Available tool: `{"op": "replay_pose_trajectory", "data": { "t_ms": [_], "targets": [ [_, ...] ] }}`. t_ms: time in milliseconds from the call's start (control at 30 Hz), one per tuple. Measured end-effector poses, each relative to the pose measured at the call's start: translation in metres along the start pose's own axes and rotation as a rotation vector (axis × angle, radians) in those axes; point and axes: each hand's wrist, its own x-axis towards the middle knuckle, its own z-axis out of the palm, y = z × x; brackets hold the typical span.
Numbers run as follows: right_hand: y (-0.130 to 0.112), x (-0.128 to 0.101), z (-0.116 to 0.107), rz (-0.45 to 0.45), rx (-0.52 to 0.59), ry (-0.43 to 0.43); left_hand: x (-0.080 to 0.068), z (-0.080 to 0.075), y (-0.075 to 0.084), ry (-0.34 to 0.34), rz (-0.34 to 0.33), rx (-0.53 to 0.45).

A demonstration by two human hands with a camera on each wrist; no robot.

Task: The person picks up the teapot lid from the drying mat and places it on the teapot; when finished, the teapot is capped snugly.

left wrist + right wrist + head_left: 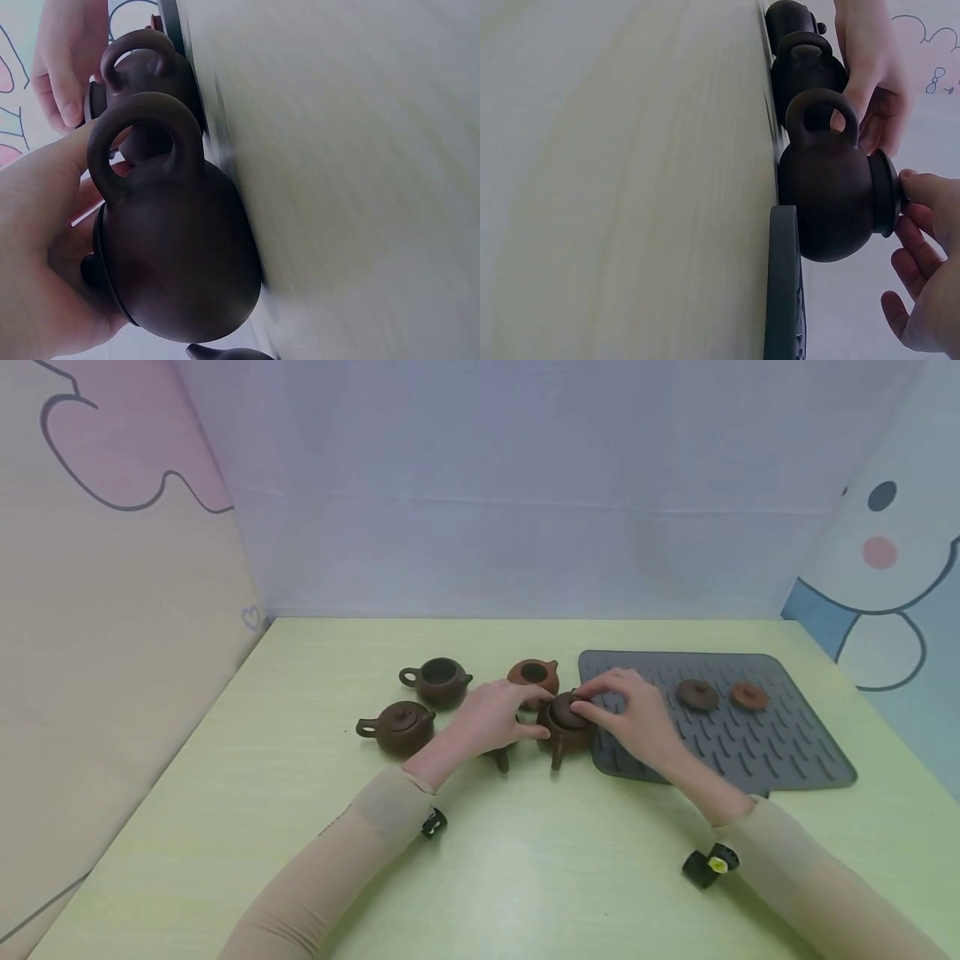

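Note:
My right hand point(633, 714) pinches the knob of a dark brown lid point(886, 193) between thumb and fingers. That lid sits at the mouth of a dark brown teapot point(566, 739), whose handle points toward me; whether it is fully seated I cannot tell. From the left, my left hand point(491, 714) holds this teapot's side with thumb and forefinger. Beneath the left hand stands another dark teapot point(180, 255), lidded and mostly hidden in the head view. Behind them is a reddish-brown teapot point(534, 675) without a lid.
To the left stand a lidded brown teapot point(405, 731) and a lidless one point(441, 683) behind it. A grey ridged mat point(750, 752) on the right carries a dark brown lid point(697, 695) and a reddish lid point(749, 696). Everything rests on a pale yellow-green table point(487, 877).

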Motion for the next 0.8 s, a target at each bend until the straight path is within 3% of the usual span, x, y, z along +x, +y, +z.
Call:
{"op": "replay_pose_trajectory", "data": {
  "t_ms": [633, 800],
  "targets": [
    [-0.0011, 0.0002, 0.0038, 0.062, -0.021, -0.091, -0.0008, -0.0006, 0.0007, 0.004, 0.006, -0.017],
    [-0.0028, 0.0002, 0.0037, 0.077, -0.030, -0.101, -0.0032, -0.0016, -0.0004, 0.039, 0.027, -0.011]
  ]
}}
